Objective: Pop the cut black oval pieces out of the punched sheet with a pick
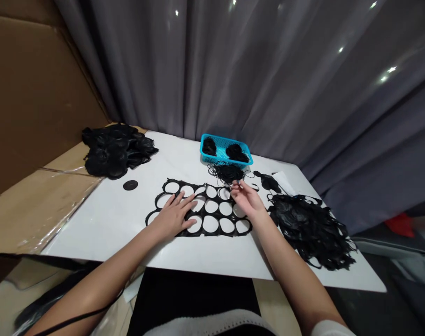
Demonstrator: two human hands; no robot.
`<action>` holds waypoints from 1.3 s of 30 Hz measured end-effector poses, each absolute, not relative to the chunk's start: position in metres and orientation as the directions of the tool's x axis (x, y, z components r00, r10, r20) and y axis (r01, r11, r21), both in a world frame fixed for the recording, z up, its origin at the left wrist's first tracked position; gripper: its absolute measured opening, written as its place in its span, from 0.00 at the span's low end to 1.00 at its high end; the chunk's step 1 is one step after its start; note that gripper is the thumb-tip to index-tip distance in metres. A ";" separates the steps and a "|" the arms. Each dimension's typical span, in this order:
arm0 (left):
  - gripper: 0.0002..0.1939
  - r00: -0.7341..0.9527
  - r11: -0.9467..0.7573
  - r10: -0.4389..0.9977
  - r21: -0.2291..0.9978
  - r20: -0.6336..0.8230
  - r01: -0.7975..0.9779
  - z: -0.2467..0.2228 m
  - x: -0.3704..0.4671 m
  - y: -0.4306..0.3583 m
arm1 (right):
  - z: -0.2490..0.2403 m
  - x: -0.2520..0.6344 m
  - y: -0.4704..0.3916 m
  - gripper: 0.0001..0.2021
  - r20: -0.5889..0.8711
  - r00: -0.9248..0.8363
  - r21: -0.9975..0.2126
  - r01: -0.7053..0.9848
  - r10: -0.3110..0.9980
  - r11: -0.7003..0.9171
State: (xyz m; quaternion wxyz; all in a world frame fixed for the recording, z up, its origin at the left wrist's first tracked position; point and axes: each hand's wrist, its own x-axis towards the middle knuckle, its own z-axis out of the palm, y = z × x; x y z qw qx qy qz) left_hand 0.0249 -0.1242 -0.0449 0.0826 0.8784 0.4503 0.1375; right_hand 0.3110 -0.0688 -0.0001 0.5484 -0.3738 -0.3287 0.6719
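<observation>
A black rubber sheet [218,214] with rows of round holes lies flat on the white table. My left hand [173,214] rests on its left part, palm down and fingers spread. Over the sheet's upper right corner, my right hand [246,198] is raised with thumb and fingers pinched together. Something small and dark shows at those fingertips, too small to name. Just beyond them sits a loose pile of thin black rings [226,172]. One thin ring [255,187] lies to the right of my right hand.
Behind the ring pile stands a blue basket [226,161] holding two black bundles. A heap of black sheets [117,151] is at the left, near a black disc [130,185]. Holed black scraps [310,228] lie at the right. A cardboard box [40,84] borders the left side.
</observation>
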 end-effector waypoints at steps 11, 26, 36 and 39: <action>0.15 0.483 -0.590 0.772 0.182 0.414 0.787 -0.031 0.030 -0.205 | -0.011 0.240 -0.161 0.10 -0.064 -0.339 -0.986 0.169 0.939 -0.006; 0.19 0.498 -0.583 0.778 0.145 0.383 0.799 -0.045 0.031 -0.232 | -0.028 0.229 -0.176 0.07 0.079 -0.340 -0.886 0.407 0.937 0.223; 0.19 0.518 -0.602 0.752 0.105 0.408 0.791 -0.046 0.031 -0.231 | -0.033 0.229 -0.182 0.05 0.346 -0.642 -0.381 0.570 0.684 0.728; 0.18 0.520 -0.610 0.749 0.120 0.411 0.783 -0.049 0.030 -0.230 | -0.025 0.249 -0.143 0.08 0.420 -0.506 -0.351 0.675 0.753 0.649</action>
